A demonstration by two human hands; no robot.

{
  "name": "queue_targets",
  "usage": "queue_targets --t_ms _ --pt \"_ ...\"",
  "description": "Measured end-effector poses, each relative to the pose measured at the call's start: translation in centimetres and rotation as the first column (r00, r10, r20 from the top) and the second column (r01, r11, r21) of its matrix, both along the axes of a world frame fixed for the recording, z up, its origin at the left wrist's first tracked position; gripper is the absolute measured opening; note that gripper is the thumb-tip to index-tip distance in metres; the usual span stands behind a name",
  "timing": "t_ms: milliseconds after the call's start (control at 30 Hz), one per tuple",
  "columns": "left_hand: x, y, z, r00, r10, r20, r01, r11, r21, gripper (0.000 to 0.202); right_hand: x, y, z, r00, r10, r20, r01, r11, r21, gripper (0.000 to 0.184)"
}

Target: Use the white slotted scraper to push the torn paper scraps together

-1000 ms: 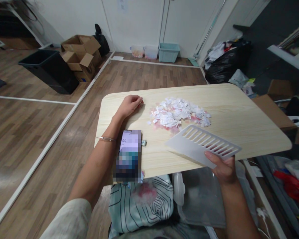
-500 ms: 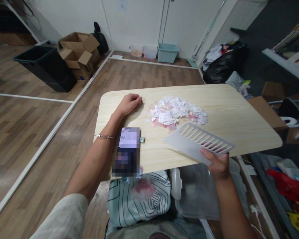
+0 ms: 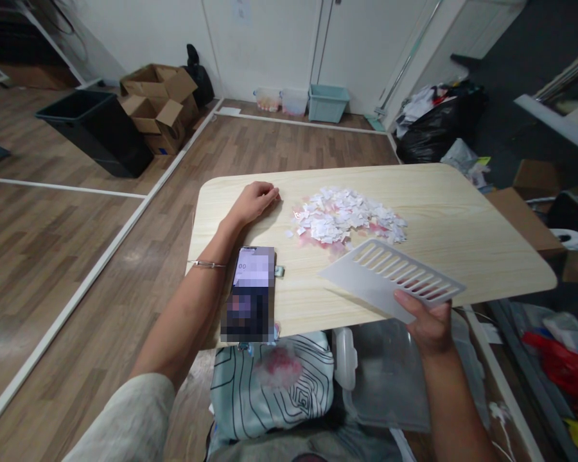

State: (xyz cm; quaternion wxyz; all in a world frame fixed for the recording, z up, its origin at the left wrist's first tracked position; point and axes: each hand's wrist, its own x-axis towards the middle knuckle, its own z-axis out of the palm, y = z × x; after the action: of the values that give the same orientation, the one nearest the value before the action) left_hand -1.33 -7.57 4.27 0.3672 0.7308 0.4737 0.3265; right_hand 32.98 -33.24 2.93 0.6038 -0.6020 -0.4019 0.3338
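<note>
Scraps of white paper (image 3: 351, 215) lie heaped on a pale wood-grain table (image 3: 481, 256), with pink and yellowish patches among them too blurred to make out. On the near side of the heap, toward its right, the right hand (image 3: 431, 326) has thumb and fingers clamped on one end of a white slotted panel (image 3: 366, 282); most of those fingers are hidden behind it, a few showing reddish through the slots, and whether its far tip touches the wood cannot be told. Left of the heap, the left hand (image 3: 254, 204) rests with its fingers curled together, the palm out of sight; above the wrist sits a thin bracelet (image 3: 207, 264). A phone (image 3: 255, 266) lies nearer the wearer than the heap and to its left, its lower part pixelated. Below the heap, past the table edge, a black-lined, blue-green cloth item (image 3: 270, 404) carries a smeared reddish spot, and a clear plastic container (image 3: 390, 391) is partly covered by the table and the right forearm. Of writing, only "00" reads on the phone screen; on the wall beyond the heap, a paper notice (image 3: 241, 11), cut by the top edge, bears illegible marks.
</note>
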Motion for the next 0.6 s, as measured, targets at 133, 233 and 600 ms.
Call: queue_targets --t_ms 133,233,600 --pt "0.0 -0.1 0.1 1.0 -0.012 0.011 0.012 1.0 -0.01 0.035 -0.2 0.0 -0.2 1.0 -0.013 0.011 0.013 1.0 -0.002 0.025" --pt "0.0 -0.1 0.0 1.0 -0.008 0.01 0.008 1.0 -0.002 0.035 -0.2 -0.1 -0.3 0.999 -0.028 0.022 0.027 1.0 0.012 0.026" --pt "0.0 -0.3 0.1 1.0 0.007 0.015 -0.007 1.0 0.006 0.034 -0.2 -0.3 1.2 0.982 -0.177 0.065 0.166 0.976 0.142 0.016"
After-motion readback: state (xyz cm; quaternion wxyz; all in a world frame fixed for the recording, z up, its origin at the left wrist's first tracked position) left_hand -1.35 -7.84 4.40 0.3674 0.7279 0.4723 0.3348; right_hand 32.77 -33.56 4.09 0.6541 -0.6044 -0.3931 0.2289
